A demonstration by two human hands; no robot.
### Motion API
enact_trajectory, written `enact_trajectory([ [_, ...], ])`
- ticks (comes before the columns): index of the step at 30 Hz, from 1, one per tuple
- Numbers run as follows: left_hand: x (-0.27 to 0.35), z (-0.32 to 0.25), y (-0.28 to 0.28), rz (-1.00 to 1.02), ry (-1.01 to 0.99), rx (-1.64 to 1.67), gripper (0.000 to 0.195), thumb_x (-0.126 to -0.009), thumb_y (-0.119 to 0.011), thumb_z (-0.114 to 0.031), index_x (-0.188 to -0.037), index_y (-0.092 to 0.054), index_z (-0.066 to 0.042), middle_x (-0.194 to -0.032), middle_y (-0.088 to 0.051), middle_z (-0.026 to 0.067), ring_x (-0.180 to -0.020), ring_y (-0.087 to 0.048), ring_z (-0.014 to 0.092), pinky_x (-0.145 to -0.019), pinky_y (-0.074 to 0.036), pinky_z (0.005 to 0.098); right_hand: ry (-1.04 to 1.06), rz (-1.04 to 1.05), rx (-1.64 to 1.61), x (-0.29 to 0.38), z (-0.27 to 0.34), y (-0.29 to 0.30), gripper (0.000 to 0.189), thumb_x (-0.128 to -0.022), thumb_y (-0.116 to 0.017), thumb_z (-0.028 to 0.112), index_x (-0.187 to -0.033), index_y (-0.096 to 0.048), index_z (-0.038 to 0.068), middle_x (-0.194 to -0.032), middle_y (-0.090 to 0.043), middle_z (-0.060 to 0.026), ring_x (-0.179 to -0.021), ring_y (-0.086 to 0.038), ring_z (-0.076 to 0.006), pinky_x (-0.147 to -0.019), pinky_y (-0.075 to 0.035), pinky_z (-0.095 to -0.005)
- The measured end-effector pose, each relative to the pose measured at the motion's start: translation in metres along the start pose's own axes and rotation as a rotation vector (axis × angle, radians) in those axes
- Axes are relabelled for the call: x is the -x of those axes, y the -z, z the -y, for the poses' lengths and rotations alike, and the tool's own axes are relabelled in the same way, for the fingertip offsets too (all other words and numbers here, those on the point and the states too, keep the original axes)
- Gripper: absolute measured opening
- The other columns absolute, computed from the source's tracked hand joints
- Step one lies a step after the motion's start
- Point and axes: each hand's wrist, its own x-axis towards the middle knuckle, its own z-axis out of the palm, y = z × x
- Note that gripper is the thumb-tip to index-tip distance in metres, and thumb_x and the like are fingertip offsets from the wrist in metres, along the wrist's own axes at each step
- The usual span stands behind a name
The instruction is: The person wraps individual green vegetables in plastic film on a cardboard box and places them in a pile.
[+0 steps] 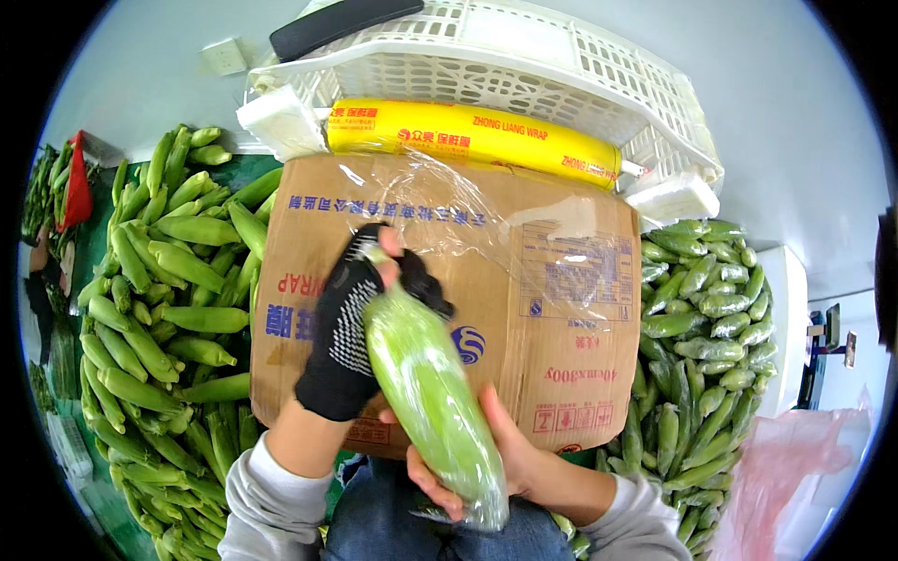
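Observation:
Both hands hold an ear of corn [428, 386] in its green husk, covered in clear plastic film, above the near edge of a cardboard box. My left hand [358, 315], in a black fingerless glove with white grip dots, grasps the narrow upper end. Bare, my right hand [505, 449] supports the wide lower end, where film bunches up. A loose sheet of clear film [463, 203] stretches over the cardboard box [484, 280] from a yellow printed roll of cling wrap [477, 137] at its far side.
Unwrapped corn ears [189, 280] pile up at left; film-wrapped ears [701, 336] are heaped at right. Behind the roll stands a white perforated plastic crate [505, 70] with a black object [344, 24] on its edge. White blocks [284, 123] flank the roll. A pinkish plastic bag [786, 463] hangs lower right.

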Motion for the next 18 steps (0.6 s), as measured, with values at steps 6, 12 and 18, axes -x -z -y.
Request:
enact_trajectory([
  [6,0.005,0.009,0.041,-0.293,-0.314,-0.193,0.004,-0.096,-0.051,-0.016,-0.094,-0.050,-0.012,-0.074,-0.051,0.0052,-0.066,-0.054,0.022,-0.066,-0.051,0.0396,0.367,-0.706,1.964,0.021,0.030,0.002,0.072,-0.079,-0.074,0.029,-0.136,-0.037,0.005,-0.094,-0.062,-0.0128,-0.063,-0.062,-0.0271,-0.054,-0.054,-0.0387],
  [12,0.033,-0.006,0.054,-0.554,-0.238,-0.335,0.026,-0.099,-0.048,-0.030,-0.113,-0.054,-0.008,-0.083,-0.060,0.0090,-0.077,-0.061,0.022,-0.072,-0.053,0.0390,1.138,-0.593,2.622,0.041,0.054,-0.027,0.043,-0.078,-0.072,0.032,-0.111,-0.062,0.006,-0.092,-0.067,-0.0086,-0.059,-0.061,-0.0221,-0.054,-0.052,-0.0351],
  [18,0.088,0.036,0.040,-0.230,0.148,-0.890,0.050,-0.103,-0.033,-0.044,-0.111,-0.061,-0.003,-0.071,-0.063,0.0050,-0.061,-0.062,0.016,-0.059,-0.051,0.0278,1.587,-0.349,1.290,0.030,0.103,-0.057,0.033,-0.099,-0.048,0.034,-0.101,-0.063,0.006,-0.064,-0.057,-0.0011,-0.049,-0.052,-0.0150,-0.053,-0.047,-0.0332],
])
